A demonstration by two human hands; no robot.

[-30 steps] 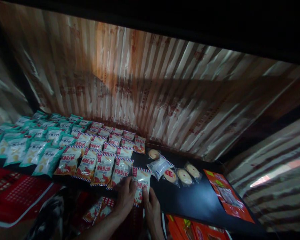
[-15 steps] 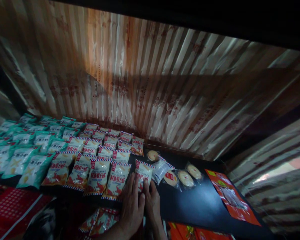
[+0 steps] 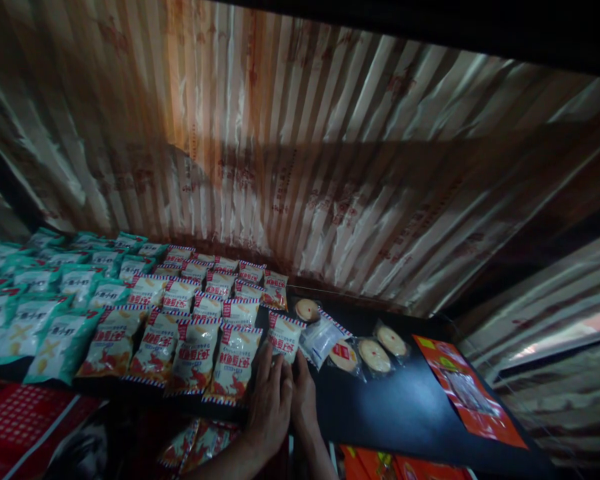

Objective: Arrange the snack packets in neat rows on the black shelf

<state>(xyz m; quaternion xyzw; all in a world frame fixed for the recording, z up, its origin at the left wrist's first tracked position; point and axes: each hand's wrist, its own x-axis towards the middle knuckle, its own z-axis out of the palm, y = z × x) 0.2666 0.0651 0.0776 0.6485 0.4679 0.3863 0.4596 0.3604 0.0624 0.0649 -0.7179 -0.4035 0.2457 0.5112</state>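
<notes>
The striped-edge snack packet (image 3: 285, 337) lies flat on the dark shelf (image 3: 390, 413), just beyond the fingertips, its long axis running roughly near to far. The left hand (image 3: 270, 407) covers its near left part, fingers almost straight and close together; the right hand (image 3: 305, 398) is at its near right corner, fingers slightly bent. Both are about equally near; whether either grips it cannot be told. Left is a similar packet (image 3: 234, 363), slightly apart; right, a pale packet (image 3: 321, 339), tilted.
</notes>
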